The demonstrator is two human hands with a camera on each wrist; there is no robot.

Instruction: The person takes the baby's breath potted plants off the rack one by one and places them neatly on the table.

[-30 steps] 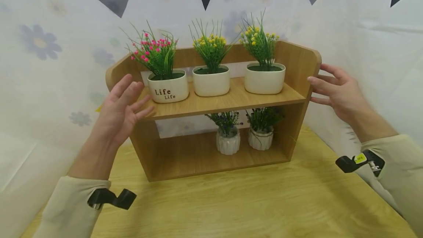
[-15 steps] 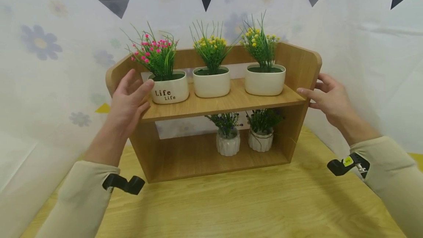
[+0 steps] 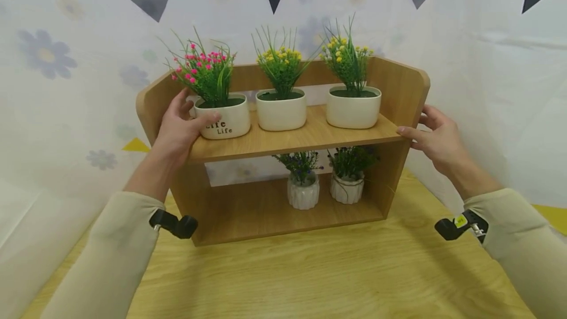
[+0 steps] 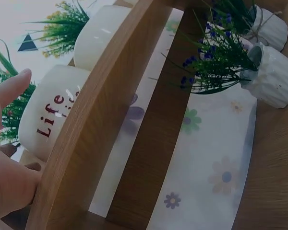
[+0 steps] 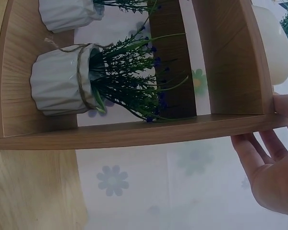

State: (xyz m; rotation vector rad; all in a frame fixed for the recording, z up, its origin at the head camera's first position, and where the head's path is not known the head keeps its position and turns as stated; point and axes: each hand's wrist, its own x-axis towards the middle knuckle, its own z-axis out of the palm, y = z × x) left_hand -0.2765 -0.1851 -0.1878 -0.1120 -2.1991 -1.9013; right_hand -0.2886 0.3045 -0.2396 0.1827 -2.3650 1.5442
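Note:
A wooden two-tier shelf (image 3: 283,145) bears three white oval pots on its upper board. My left hand (image 3: 179,129) reaches round the left end of the flowerpot with pink flowers (image 3: 228,129), marked "Life". Its fingers extend between that pot and the left side panel, partly hidden; its thumb overlaps the pot's front in the head view, but appears apart from it in the left wrist view. At the other end, my right hand (image 3: 438,139) grips the shelf's right side panel (image 5: 134,136), thumb at the front edge and fingers outside.
Two yellow-flowered pots, a middle pot (image 3: 281,114) and a right pot (image 3: 354,112), stand on the upper board. Below are two small ribbed pots, one plain (image 3: 303,193) and one tied with twine (image 3: 347,191). The shelf stands on a wooden table (image 3: 310,274) before a patterned cloth (image 3: 102,63).
My left hand has moved right and inward, its thumb now over the pink-flowered pot. My right hand has moved left and lower, closing its thumb and fingers about the shelf's side panel.

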